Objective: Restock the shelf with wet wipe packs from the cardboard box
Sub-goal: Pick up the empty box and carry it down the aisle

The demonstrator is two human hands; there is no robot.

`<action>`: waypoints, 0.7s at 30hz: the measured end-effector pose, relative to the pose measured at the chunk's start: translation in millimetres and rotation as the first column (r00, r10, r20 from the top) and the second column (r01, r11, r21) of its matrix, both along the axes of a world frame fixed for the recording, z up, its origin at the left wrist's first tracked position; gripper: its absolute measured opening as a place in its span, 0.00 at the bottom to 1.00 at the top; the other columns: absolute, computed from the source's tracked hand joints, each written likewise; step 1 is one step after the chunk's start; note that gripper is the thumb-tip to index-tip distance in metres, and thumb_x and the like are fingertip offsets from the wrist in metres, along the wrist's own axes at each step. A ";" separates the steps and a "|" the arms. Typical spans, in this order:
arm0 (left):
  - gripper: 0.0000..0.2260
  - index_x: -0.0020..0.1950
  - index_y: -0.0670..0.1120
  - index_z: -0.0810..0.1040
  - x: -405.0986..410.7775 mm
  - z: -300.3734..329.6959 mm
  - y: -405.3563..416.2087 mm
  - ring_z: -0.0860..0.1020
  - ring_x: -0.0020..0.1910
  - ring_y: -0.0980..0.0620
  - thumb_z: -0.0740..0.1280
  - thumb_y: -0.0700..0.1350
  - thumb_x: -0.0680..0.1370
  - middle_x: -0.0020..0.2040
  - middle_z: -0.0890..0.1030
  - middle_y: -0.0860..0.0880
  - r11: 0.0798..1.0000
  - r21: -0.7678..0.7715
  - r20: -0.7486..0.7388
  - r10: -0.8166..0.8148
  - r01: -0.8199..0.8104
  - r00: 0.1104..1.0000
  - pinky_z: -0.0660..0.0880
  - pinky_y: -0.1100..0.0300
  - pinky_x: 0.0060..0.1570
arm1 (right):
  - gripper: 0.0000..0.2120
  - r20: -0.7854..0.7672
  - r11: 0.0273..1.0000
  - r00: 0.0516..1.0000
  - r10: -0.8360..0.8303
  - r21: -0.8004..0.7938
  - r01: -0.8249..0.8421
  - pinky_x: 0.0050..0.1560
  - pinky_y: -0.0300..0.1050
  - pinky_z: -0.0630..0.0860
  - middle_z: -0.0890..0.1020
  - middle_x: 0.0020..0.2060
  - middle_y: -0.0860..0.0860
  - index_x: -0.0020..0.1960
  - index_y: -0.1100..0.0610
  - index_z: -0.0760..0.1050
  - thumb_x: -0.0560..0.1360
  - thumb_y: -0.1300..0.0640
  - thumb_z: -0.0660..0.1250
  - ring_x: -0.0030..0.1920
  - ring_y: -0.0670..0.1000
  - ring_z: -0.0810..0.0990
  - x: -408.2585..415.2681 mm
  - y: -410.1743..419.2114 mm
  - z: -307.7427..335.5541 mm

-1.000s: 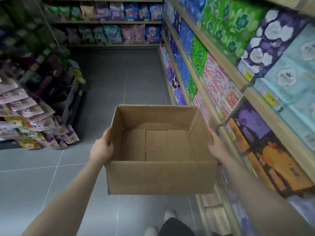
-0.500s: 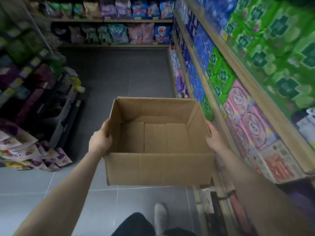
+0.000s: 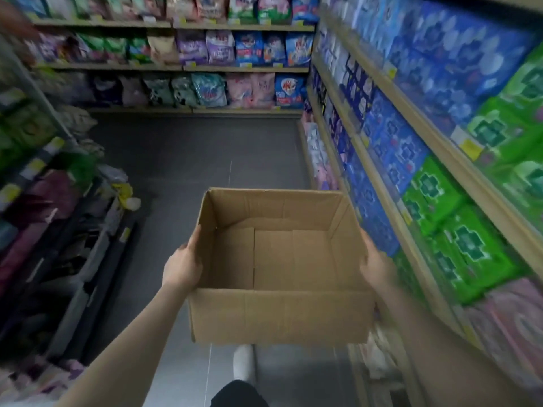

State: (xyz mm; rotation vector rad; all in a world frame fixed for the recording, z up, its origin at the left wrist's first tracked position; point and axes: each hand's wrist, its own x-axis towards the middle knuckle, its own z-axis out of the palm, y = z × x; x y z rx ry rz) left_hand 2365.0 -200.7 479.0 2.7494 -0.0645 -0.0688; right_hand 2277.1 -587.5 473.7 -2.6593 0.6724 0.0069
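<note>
I carry an open cardboard box [image 3: 276,315] in front of me, above the floor. Nothing lies inside it; only its bare bottom flaps show. My left hand [image 3: 183,264] grips the box's left wall, thumb over the rim. My right hand [image 3: 377,264] holds the right wall the same way. On my right runs the shelf [image 3: 411,221] stacked with blue packs [image 3: 390,148], green packs [image 3: 458,239] and pink packs [image 3: 511,327] standing upright.
A grey tiled aisle floor [image 3: 191,160] stretches ahead to a back shelf [image 3: 188,67] of bagged goods. A low rack of goods [image 3: 58,230] lines the left side. My foot in a white shoe [image 3: 243,362] shows below the box.
I have walked forward along the aisle with the box; the right shelf's packs have slid past and the back shelf is closer. Both hands keep the same hold.
</note>
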 end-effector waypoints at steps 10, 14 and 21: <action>0.33 0.77 0.56 0.46 249.1 11.2 -17.6 0.77 0.42 0.41 0.56 0.38 0.77 0.49 0.80 0.40 1.000 0.017 -0.062 -0.008 0.009 0.998 0.73 0.51 0.42 | 0.37 0.073 1.000 0.997 -0.012 -0.002 0.012 0.44 0.46 0.71 0.75 0.61 0.63 0.77 0.51 0.52 0.73 0.69 0.62 0.53 0.61 0.78 230.1 -14.6 7.7; 0.32 0.77 0.57 0.46 343.8 0.3 -41.5 0.79 0.44 0.41 0.57 0.39 0.78 0.48 0.80 0.40 1.000 0.003 -0.060 -0.018 0.018 0.998 0.75 0.49 0.46 | 0.39 0.063 1.000 0.998 -0.005 -0.024 0.006 0.36 0.39 0.69 0.75 0.62 0.62 0.77 0.49 0.46 0.75 0.68 0.61 0.45 0.57 0.80 326.5 -42.1 -2.0; 0.31 0.77 0.57 0.47 514.0 0.2 -104.4 0.80 0.42 0.39 0.56 0.40 0.78 0.45 0.81 0.39 1.000 -0.024 -0.054 -0.021 0.019 0.998 0.78 0.47 0.44 | 0.40 0.029 1.000 1.000 -0.012 0.026 0.011 0.28 0.36 0.64 0.75 0.61 0.63 0.77 0.44 0.46 0.74 0.67 0.61 0.36 0.50 0.75 499.4 -105.6 -5.4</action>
